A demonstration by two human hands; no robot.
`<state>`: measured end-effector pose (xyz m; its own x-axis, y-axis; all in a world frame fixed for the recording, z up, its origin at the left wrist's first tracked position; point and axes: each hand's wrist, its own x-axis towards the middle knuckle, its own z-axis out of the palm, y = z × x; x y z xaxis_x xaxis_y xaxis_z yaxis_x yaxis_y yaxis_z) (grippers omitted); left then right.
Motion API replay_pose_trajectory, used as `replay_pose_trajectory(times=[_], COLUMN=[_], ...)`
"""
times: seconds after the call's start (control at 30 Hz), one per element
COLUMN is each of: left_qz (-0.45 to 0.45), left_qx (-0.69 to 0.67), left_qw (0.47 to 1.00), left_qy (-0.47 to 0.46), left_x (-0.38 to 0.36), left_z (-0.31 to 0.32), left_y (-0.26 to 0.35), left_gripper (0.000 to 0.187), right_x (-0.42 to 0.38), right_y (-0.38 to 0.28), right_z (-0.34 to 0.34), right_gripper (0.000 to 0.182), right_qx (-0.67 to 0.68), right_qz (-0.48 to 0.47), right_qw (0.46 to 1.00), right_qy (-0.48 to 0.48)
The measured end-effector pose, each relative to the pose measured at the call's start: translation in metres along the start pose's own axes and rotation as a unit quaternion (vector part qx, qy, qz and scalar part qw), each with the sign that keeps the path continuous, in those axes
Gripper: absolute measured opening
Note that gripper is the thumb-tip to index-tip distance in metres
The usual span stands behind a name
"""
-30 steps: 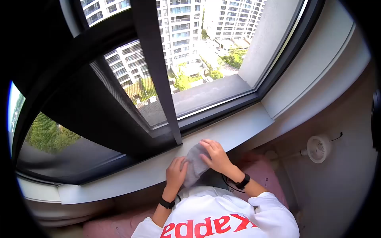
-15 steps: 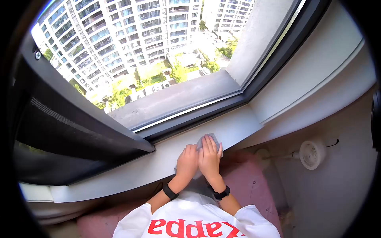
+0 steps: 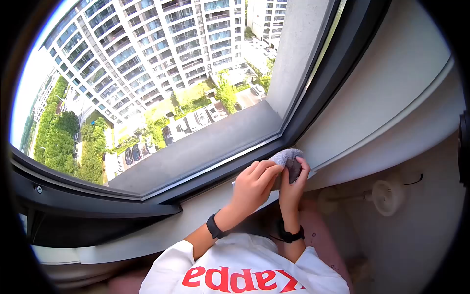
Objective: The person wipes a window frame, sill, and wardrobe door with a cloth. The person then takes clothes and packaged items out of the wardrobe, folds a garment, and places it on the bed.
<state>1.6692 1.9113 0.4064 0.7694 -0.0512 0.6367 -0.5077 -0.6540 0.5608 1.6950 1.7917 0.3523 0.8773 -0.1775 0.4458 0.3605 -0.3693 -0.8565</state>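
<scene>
A grey cloth (image 3: 289, 159) is bunched up between both hands, above the right part of the white window sill (image 3: 196, 215). A darker patch shows on the side of it that faces the right hand. My left hand (image 3: 254, 186) pinches the cloth's left edge with bent fingers. My right hand (image 3: 294, 183) grips it from the right, the thumb and fingers curled round it. Just behind the cloth runs the dark window frame (image 3: 230, 169). Black bands circle both wrists.
An open window sash (image 3: 98, 220) stands at the left. Outside lie a concrete ledge (image 3: 196, 142), a tall building and trees far below. White panelling (image 3: 372, 98) rises at the right, with a round white fan (image 3: 387, 197) below it. Pink fabric (image 3: 318, 235) lies beneath the sill.
Both hands have lifted the cloth from the sill and moved it up and right. It was under flat hands and is now bunched. The sash has swung wider, and the view has shifted.
</scene>
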Motion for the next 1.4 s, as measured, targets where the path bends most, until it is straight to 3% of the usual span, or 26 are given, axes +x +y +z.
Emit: replay_pose_trajectory(times=[0.1,0.13,0.17,0.27,0.6,0.83,1.0,1.23,1.4], left_qz=[-0.037,-0.064,-0.091,-0.108,-0.27,-0.325,-0.412,-0.354,-0.108], left_qx=[0.023,0.053,0.082,0.129,0.094,0.104,0.075,0.081,0.141], left_qw=[0.999,0.997,0.992,0.984,0.951,0.935,0.907,0.93,0.981], left_qy=[0.011,-0.003,-0.013,-0.056,-0.114,-0.097,-0.056,0.057,0.081], left_x=[0.015,0.014,0.011,-0.015,-0.064,-0.091,-0.108,-0.124,-0.093], left_z=[0.0,0.004,0.01,0.013,-0.052,-0.095,-0.113,-0.137,-0.162], left_y=[-0.01,-0.016,-0.023,-0.044,-0.037,-0.027,-0.013,0.015,0.033], left_gripper=[0.027,0.029,0.03,0.032,0.032,0.027,0.026,0.02,0.028], right_x=[0.036,0.043,0.046,0.029,-0.032,-0.059,-0.082,-0.071,-0.063], right_y=[-0.006,-0.006,-0.002,0.036,-0.01,-0.049,-0.06,-0.098,-0.144], right_z=[0.019,0.03,0.043,0.065,0.059,0.073,0.087,0.087,0.058], right_gripper=[0.031,0.027,0.024,0.027,0.045,0.052,0.059,0.062,0.045], right_qx=[-0.03,-0.109,-0.174,-0.154,-0.192,-0.14,-0.078,0.071,0.053], right_qz=[-0.09,-0.126,-0.14,-0.133,-0.176,-0.199,-0.245,-0.249,-0.291], right_qw=[0.992,0.981,0.972,0.979,0.933,0.907,0.888,0.848,0.897], right_qy=[0.088,0.099,0.07,0.023,-0.248,-0.343,-0.381,-0.463,-0.33])
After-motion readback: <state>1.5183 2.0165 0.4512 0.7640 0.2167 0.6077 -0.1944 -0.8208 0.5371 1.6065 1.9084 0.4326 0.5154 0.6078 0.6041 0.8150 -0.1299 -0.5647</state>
